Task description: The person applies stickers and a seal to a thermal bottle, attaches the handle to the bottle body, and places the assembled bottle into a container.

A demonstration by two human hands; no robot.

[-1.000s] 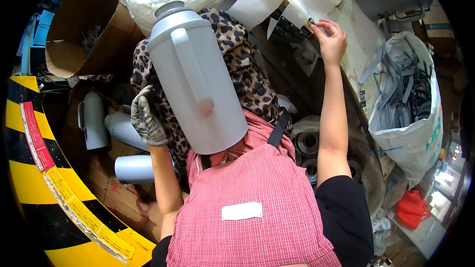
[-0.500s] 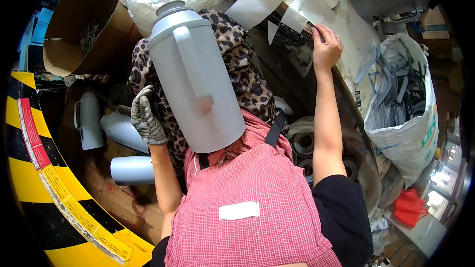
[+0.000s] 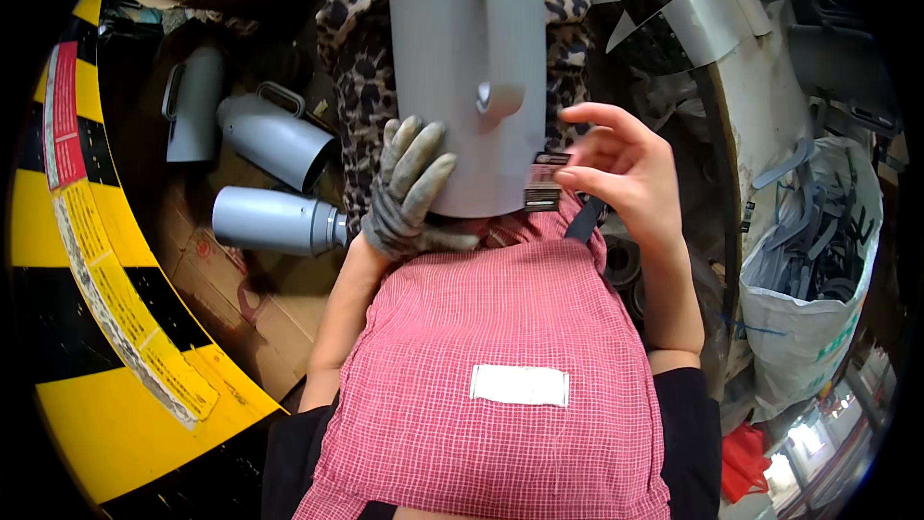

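Note:
A grey plastic thermos jug (image 3: 443, 77) lies along my lap, its handle (image 3: 500, 19) facing up and its top cut off by the upper edge of the picture. My left hand (image 3: 414, 183), in a grey-stained glove, holds the jug near its base, fingers along the left side and thumb by the bottom rim. Bare, my right hand (image 3: 626, 169) pinches a small black printed label (image 3: 545, 183) between thumb and finger. That label is at the jug's lower right edge; whether it sticks there I cannot tell.
Several grey jugs (image 3: 279, 140) lie on cardboard at the left, inside a yellow-and-black striped edge (image 3: 106, 327). At the right, label sheets (image 3: 707, 24) rest on a bench (image 3: 765, 87), beside a white sack (image 3: 804, 327) of grey handles. A red bag (image 3: 743, 462) is lower right.
My right hand has come down from the label sheets to the jug's lower right, now with a label. My left hand has moved onto the jug's base. The view has shifted.

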